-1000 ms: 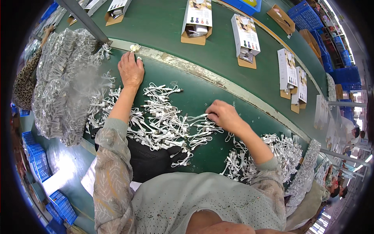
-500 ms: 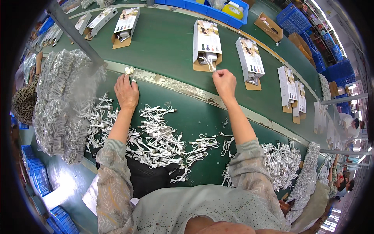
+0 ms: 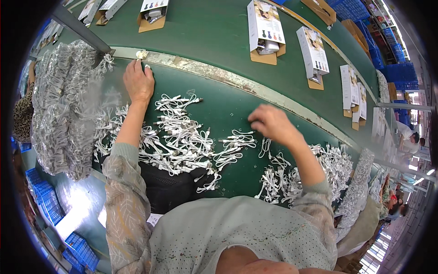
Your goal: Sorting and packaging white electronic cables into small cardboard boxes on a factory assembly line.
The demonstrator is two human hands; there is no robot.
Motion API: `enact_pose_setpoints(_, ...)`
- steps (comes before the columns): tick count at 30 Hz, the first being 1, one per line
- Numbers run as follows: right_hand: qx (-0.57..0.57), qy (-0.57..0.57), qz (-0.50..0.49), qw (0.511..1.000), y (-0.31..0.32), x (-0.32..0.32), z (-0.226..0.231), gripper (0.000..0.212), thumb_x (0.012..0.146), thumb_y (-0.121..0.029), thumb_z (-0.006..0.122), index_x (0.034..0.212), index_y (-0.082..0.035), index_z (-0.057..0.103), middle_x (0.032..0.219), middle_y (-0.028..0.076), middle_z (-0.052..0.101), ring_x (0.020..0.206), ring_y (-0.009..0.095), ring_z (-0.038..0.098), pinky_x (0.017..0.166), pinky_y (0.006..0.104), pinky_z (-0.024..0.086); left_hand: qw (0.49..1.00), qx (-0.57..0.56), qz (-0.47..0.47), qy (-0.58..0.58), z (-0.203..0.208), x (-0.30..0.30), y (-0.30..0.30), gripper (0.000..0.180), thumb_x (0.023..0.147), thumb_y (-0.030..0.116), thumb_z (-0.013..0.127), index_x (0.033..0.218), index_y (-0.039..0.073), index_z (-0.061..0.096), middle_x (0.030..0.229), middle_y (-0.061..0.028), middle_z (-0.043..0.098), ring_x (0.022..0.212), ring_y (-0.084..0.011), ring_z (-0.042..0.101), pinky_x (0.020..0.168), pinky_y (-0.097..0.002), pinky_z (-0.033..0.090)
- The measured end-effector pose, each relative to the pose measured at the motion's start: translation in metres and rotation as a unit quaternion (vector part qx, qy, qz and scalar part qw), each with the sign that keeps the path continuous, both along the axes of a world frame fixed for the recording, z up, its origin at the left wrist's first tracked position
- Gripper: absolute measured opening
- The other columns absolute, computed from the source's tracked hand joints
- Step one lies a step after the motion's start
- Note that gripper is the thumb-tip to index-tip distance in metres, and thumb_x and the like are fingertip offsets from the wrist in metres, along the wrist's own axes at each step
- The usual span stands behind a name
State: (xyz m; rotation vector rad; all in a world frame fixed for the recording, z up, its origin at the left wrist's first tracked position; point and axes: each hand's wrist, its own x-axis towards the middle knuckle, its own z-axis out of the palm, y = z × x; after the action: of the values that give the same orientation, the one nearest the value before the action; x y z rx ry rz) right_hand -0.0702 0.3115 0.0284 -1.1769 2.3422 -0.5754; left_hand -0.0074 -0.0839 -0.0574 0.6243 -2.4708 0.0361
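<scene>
Left hand (image 3: 138,82) lies flat with fingers together on the green surface (image 3: 228,114); right hand (image 3: 273,124), fingers loosely curled and empty, hovers above white cables (image 3: 182,137)

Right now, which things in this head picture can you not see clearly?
- Right hand: blurred, so whether it holds a white cable cannot be told.
- Left hand: palm down on the green table; what lies under it is hidden.
- Open boxes on the belt: contents too small to tell.
- Bagged cables at the left: the shiny plastic hides them.
- Far right: bent by the fisheye rim.
</scene>
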Motion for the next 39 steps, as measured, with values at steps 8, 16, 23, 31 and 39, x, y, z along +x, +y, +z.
enact_pose_setpoints(8,-0.063,0.022,-0.097,0.993,0.014,0.033,-0.003,0.008,0.077,-0.011,0.061,0.08,-0.003,0.063,0.079,0.009,0.06,0.078,0.027,0.059,0.07,0.038,0.048,1.0,0.001,-0.002,0.005,0.001,-0.001,0.001,0.035,0.08,0.02,0.057,0.11,0.001,0.055,0.115,-0.015,0.054,0.11,-0.0295,0.049,0.091,-0.0424,0.039)
enact_pose_setpoints(16,-0.162,-0.195,-0.246,0.935,-0.042,0.003,0.001,0.022,0.078,-0.02,0.066,0.089,0.0,0.066,0.079,0.009,0.066,0.068,0.014,0.06,0.065,0.0269,0.048,1.0,0.008,0.011,0.006,0.003,0.002,0.004,0.037,0.079,0.019,0.056,0.111,0.002,0.054,0.116,-0.0127,0.053,0.113,-0.0274,0.047,0.096,-0.0407,0.035)
enact_pose_setpoints(23,-0.22,-0.011,-0.313,0.924,-0.125,-0.054,-0.017,0.022,0.077,-0.02,0.063,0.083,0.001,0.066,0.069,0.011,0.066,0.064,0.016,0.062,0.063,0.0288,0.048,0.999,0.042,0.022,-0.007,0.007,0.001,0.007,0.039,0.08,0.02,0.055,0.114,0.001,0.052,0.119,-0.0119,0.051,0.118,-0.0269,0.043,0.1,-0.0424,0.031)
enact_pose_setpoints(31,-0.201,0.032,-0.403,0.892,-0.195,-0.125,-0.05,0.017,0.071,-0.018,0.06,0.074,-0.004,0.068,0.075,0.018,0.066,0.076,0.035,0.064,0.073,0.0422,0.05,0.998,0.05,0.026,-0.015,0.011,0.008,0.008,0.038,0.082,0.018,0.053,0.115,0.0,0.051,0.119,-0.0145,0.052,0.117,-0.0285,0.045,0.101,-0.0422,0.031)
enact_pose_setpoints(39,-0.209,-0.047,-0.383,0.898,-0.177,-0.155,-0.062,0.028,0.075,-0.031,0.064,0.075,-0.004,0.069,0.073,0.017,0.066,0.071,0.032,0.064,0.069,0.0405,0.049,0.998,0.053,0.015,-0.022,0.002,0.004,0.006,0.039,0.081,0.02,0.054,0.115,0.001,0.051,0.12,-0.0124,0.051,0.119,-0.0273,0.043,0.1,-0.043,0.031)
